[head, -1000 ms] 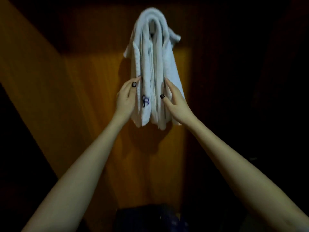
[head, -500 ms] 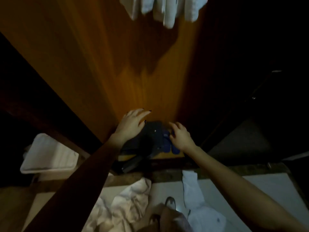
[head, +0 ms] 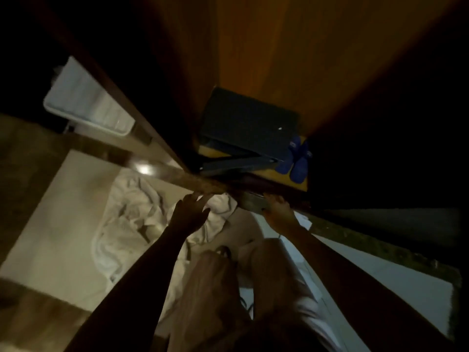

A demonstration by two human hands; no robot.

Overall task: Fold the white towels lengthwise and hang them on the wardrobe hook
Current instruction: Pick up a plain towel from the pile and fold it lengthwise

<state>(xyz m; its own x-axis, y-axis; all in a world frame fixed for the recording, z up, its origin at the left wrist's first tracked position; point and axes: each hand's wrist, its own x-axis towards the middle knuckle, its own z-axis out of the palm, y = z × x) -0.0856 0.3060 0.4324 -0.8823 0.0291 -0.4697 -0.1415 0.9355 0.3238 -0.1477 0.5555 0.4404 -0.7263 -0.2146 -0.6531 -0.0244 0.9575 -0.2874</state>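
1. Two legs in pale trousers (head: 215, 288) sit nearest the camera; the person seems to be bending low.
2. Just ahead, the left hand (head: 190, 214) hovers with fingers spread and nothing in it, over the near edge of the crumpled white towel (head: 132, 217). The towel lies heaped on a pale surface (head: 50, 237).
3. Level with it, the right hand (head: 278, 212) stretches forward, loose and apparently empty, though blur makes this uncertain. A second white cloth (head: 302, 221) lies just beside it.
4. Past the wardrobe rail (head: 203, 184), a dark folded stand (head: 248, 125) and blue slippers (head: 297, 161) rest on the wardrobe floor. The hook is out of view.
5. Likely trouble: grabbing the heap by a random bunch would hide its long edges, so the lengthwise fold comes out crooked. In this dim light a dragged corner could also catch on the rail.
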